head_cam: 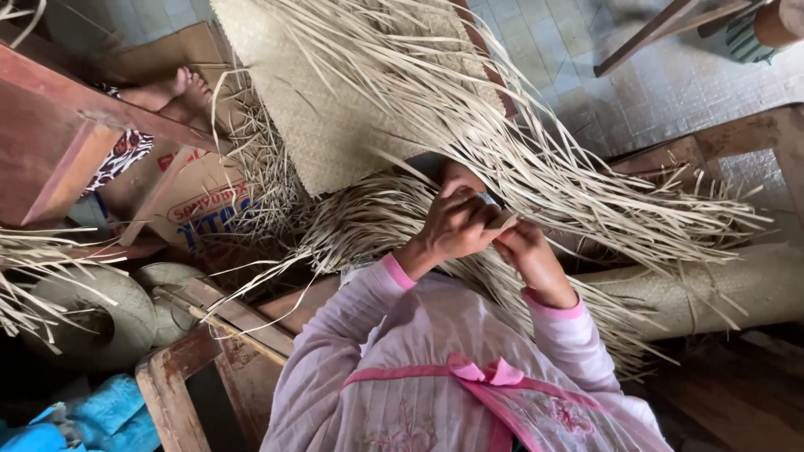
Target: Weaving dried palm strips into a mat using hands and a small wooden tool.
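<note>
Both hands are brought together at the mat's edge: the left hand (452, 224) is closed around pale straw strips (586, 197), the right hand (529, 255) pinched on a strip end just beside it. A woven mat panel (335, 117) is seen finished above, while a long fringe of loose strips is left unwoven.

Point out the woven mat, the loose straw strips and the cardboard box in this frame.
Woven mat (335, 109): head view, on its flat plaited surface.
Loose straw strips (586, 192): head view, mid-bundle, right of the hands.
Cardboard box (197, 197): head view, on its printed side panel.
</note>
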